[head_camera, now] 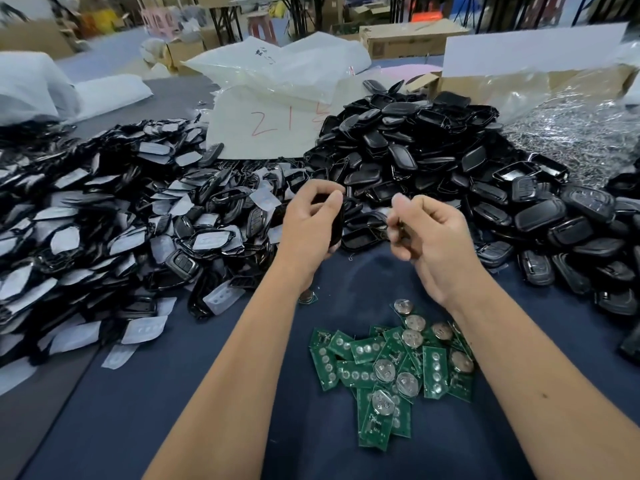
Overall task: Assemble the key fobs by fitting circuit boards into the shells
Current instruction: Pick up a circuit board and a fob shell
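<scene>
My left hand (pixel 309 221) grips a black key fob shell (pixel 335 225), fingers and thumb curled round it, raised above the blue cloth. My right hand (pixel 427 233) hovers just to its right with fingers curled; a small dark object seems pinched at the fingertips, blurred and hard to identify. Below both wrists lies a loose pile of green circuit boards (pixel 391 367), several carrying silver coin cells. A heap of black shells (pixel 433 161) rises behind the hands.
A wide heap of shell parts with white rubber pads (pixel 104 216) fills the left. More black fobs (pixel 571 233) spread to the right. A white bag marked in red (pixel 266 129), a clear bag of metal parts (pixel 575 123) and cartons stand behind.
</scene>
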Tool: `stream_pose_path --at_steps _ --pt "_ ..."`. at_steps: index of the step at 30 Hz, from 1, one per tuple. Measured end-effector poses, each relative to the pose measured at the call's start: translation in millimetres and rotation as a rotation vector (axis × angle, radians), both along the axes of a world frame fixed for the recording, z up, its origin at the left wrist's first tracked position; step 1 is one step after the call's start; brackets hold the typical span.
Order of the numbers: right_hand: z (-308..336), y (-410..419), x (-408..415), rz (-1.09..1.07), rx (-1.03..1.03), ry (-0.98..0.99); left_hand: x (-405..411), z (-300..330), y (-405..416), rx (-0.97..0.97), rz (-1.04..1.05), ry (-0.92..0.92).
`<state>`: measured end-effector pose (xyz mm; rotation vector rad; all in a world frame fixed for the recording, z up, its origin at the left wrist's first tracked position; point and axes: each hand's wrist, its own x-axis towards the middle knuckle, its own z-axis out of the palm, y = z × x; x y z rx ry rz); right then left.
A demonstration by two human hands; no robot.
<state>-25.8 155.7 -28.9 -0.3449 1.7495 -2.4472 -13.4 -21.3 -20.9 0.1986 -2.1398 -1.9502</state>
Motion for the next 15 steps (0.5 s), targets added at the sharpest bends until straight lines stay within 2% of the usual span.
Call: stream_pose_path --at_steps 3,6,9,15 --pt "-3.9 -1.4 -3.1 -0.061 -0.028 -0.102 0.5 -0.6 8.2 -0.028 -0.071 -0.059" --pt "-9.0 -0.3 -6.2 -0.195 0.09 -0.069 2.6 -1.7 12.4 -0.012 -0.107 -0.138" --pt "-10.2 2.7 -8.1 -0.301 0.118 -0.065 2.8 -0.9 11.8 0.019 -0.168 -0.175" --pt "-10.5 5.3 -12.0 -0.349 0.02 -0.088 4.9 -2.1 13.6 0.029 -0.201 -0.219"
